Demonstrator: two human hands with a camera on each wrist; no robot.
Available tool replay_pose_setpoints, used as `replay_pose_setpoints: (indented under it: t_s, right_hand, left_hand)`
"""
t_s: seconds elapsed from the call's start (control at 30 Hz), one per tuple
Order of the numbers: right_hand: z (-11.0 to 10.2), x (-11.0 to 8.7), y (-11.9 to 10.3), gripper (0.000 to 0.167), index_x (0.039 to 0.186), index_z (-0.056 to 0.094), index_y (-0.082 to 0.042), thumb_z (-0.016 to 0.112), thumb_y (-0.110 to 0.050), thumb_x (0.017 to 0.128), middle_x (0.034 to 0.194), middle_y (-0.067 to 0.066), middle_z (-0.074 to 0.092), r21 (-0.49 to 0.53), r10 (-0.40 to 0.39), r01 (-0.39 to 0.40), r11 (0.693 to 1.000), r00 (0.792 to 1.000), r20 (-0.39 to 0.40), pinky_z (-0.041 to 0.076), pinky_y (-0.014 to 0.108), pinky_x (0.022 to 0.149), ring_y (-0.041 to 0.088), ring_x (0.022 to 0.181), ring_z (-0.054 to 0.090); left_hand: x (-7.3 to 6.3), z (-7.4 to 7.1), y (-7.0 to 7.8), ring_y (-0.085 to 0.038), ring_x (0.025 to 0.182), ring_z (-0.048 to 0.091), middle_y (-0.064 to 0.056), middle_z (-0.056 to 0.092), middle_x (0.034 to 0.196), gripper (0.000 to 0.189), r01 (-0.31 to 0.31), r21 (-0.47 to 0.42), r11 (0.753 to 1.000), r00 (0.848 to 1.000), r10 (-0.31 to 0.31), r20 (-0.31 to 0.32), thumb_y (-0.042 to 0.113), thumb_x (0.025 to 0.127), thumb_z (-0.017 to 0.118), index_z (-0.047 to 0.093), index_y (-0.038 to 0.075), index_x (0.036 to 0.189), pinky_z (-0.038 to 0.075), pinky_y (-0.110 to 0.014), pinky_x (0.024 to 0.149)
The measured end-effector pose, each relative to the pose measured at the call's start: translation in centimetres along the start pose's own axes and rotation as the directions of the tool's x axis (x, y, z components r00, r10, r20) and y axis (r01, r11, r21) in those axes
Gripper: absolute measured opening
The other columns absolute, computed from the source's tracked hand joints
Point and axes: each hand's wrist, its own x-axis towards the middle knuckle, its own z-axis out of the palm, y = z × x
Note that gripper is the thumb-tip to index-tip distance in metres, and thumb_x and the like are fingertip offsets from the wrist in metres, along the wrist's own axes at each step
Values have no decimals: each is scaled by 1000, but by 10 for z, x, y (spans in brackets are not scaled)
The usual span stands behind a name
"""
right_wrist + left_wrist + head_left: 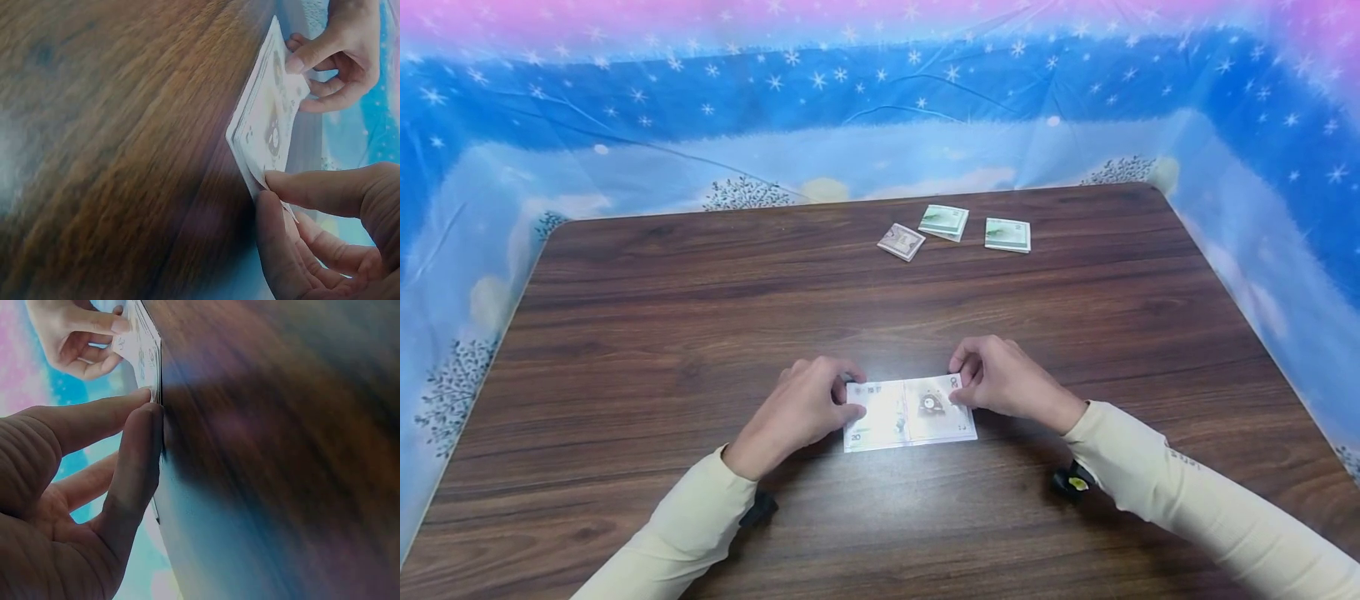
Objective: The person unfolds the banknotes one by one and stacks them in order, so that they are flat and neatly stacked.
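A thin stack of banknotes [910, 429] marked 20 lies near the middle of the table, with a crease down its middle and bright glare on its left half. My left hand [801, 407] pinches its left end between thumb and fingers. At the other end, my right hand [1009, 379] pinches the upper right part. Several layered edges of the stack [265, 119] show in the right wrist view, with a corner lifting slightly by the thumb. In the left wrist view, thumb and finger meet at the edge of the notes [145, 359].
Toward the far edge of the brown wooden table [700, 308] lie a folded purplish-brown note [901, 242] and two folded green bundles, one in the middle [943, 221] and one to the right [1008, 235]. A snowflake-patterned cloth [865, 92] hangs around the table.
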Motion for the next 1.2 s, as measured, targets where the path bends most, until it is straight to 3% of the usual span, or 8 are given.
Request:
replay_pose_setpoints:
  t_s: [0.2,0.4,0.7,0.93,1.2]
  right_hand:
    - [-2,0,1,30,91,67,-5,90,-10,72,73,-1,64,-64,15,-17,998,1000,-28,48,31,68,10,67,58]
    - [-3,0,2,32,92,67,-5,91,-12,72,75,1,64,-59,21,-23,998,999,-30,48,30,67,11,69,58]
    - [-34,13,15,31,96,69,-2,88,-20,80,81,4,68,23,98,-96,995,991,-88,51,31,65,17,70,62]
    - [-65,36,41,28,105,66,3,80,-14,88,92,16,71,109,268,-253,961,952,-147,56,32,63,21,68,69]
    - [-96,63,69,32,109,66,4,78,-20,91,94,18,73,126,352,-329,936,893,-281,52,28,60,20,69,67]
  left_hand:
    - [0,0,1,-16,72,56,-5,71,93,33,-12,54,998,999,14,-30,17,80,87,78,10,110,42,-30,62]
    - [-1,0,0,-18,92,59,-4,71,102,32,-55,102,993,996,61,-59,19,78,88,79,10,108,48,-38,74]
    - [1,-12,-6,-13,83,65,-1,72,95,27,-76,9,997,992,77,-100,19,87,81,76,11,112,53,-35,75]
    - [-1,-19,-10,-14,86,70,-1,74,98,22,-93,-126,988,988,75,-136,16,93,75,74,8,113,58,-37,78]
    - [-2,-20,-13,-14,88,69,0,74,97,21,-101,-156,983,985,76,-156,16,94,74,74,7,112,57,-37,82]
